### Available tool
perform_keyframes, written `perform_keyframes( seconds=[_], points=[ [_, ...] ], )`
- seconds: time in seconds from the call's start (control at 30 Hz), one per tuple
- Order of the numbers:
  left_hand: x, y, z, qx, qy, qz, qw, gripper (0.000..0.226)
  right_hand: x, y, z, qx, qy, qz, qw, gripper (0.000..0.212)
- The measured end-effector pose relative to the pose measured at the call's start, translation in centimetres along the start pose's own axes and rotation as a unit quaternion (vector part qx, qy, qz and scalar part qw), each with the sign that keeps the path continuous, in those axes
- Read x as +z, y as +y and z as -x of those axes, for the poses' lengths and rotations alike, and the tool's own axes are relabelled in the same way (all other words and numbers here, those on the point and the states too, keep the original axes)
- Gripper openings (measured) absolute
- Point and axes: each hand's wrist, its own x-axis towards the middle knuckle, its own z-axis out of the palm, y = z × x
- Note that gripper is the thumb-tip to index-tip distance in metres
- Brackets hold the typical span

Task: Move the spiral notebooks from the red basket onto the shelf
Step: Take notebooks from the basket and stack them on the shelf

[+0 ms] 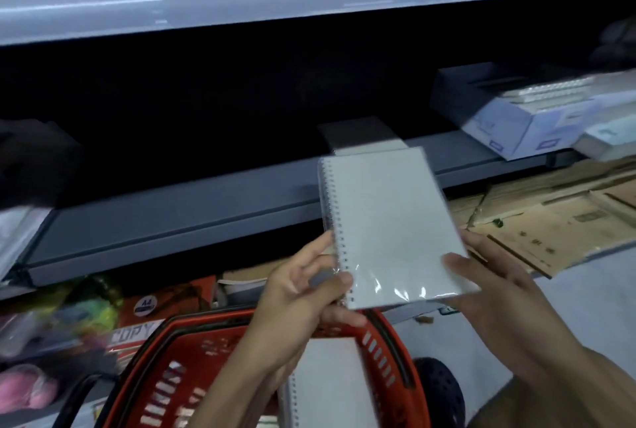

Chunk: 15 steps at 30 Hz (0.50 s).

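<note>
the person holds a spiral notebook up in front of the grey shelf, both hands on its lower end. it is white, wrapped in clear shiny plastic, with the wire coil running down its left edge, and it tilts a little to the left. the left hand pinches the bottom corner on the coil side, thumb on the front cover and fingers curled behind. the right hand grips the bottom right corner the same way, thumb lying across the cover. so both hands are closed on this one notebook, which hangs in the air above the basket and just in front of the shelf edge, not resting on anything.

below the hands sits the red basket, its slotted wall and rim in plain sight. inside it lies another spiral notebook, also white, coil on the left, partly covered by the left forearm.

on the shelf behind the held notebook stands a small grey box. further right on the same shelf are white boxes with more coil-bound pads on top, blurred. flattened cardboard lies below the shelf on the right. on the left, under the shelf, are blurred colourful packets, too smeared to tell apart.
</note>
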Motion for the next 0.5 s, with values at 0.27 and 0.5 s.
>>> perform_keyframes(
  seconds=[0.27,0.5],
  points=[
    [2.9,2.4,-7.9,0.004,0.087,-0.014,0.996,0.059,-0.3,-3.8,-8.5,-0.058,0.008,0.100,0.993,0.026],
    [3.6,5.1,-15.4,-0.014,0.170,-0.097,0.980,0.038,0.2,-5.3,-18.4,0.022,0.056,0.108,0.992,0.035]
  ],
)
